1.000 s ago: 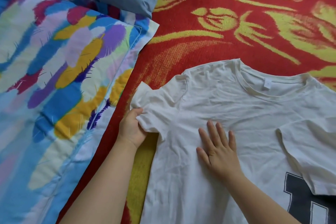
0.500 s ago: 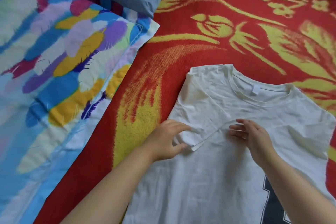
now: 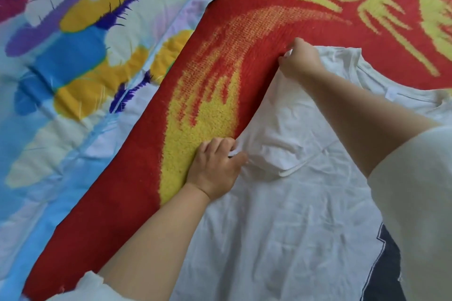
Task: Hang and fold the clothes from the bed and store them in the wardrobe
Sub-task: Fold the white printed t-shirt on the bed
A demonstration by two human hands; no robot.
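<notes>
Inside T-shirt collar, blank label

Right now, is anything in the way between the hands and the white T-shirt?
Nothing visible is. The left hand already pinches the white T-shirt at its side edge near the folded-in sleeve, and the right hand grips its shoulder corner. The shirt lies flat on the red and yellow blanket. No wardrobe is in view.

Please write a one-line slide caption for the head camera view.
Both hands, left hand and right hand, pinch the folded edge of a white T-shirt on a red and yellow blanket.
</notes>
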